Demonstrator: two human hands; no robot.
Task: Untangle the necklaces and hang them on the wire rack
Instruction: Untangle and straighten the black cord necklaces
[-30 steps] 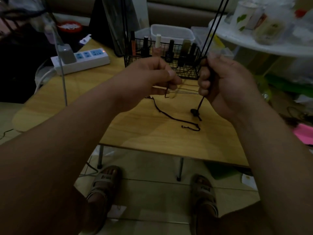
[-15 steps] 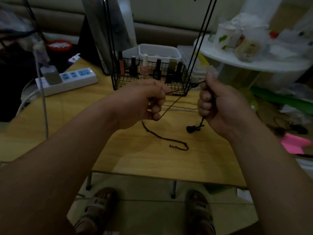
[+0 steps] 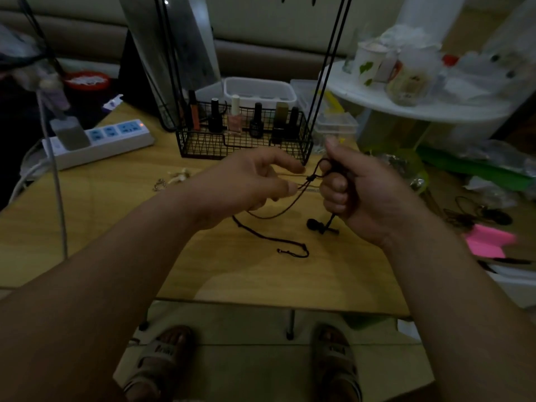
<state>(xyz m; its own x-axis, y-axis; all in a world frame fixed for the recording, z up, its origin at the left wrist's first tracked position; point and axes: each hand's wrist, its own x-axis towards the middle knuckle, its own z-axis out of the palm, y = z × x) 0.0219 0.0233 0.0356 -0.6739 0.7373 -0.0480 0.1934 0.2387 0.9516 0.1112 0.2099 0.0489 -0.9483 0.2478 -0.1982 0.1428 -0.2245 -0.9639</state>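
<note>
Wooden table (image 3: 95, 227) across the middle of the frame, pale grain, near edge at lower centre. Two bare forearms entering from the lower left and lower right corners, converging above the table's centre. Sandalled feet on the floor along the bottom edge.

Wire rack (image 3: 208, 146) at upper centre: black mesh basket at the base, thin black uprights running out of the top edge. Nail polish bottles (image 3: 234, 123) standing inside the basket. White power strip (image 3: 116, 140) at left on the table, grey plug block seated in it.

Right hand (image 3: 362, 195), just right of centre: closed in a fist round a bunch of the black cord necklace (image 3: 290, 242), thumb upright on top, knuckles facing left. Cord looping out above the fist. Dark pendant (image 3: 313, 224) hanging below it, on or just over the tabletop; cannot tell which.

Left hand (image 3: 246, 184), just left of centre, back of hand up: thumb and a finger pinching a thin strand of the same cord, forefinger stretched toward the right hand, its tip near the right knuckles but apart.

Small knot (image 3: 311, 177) on the strand between the two hands.

Rest of the cord trailing below the hands in a loose curve on the tabletop, free end curling back at centre. Small pale chain (image 3: 160, 185) lying on the table, left of the left wrist.
</note>
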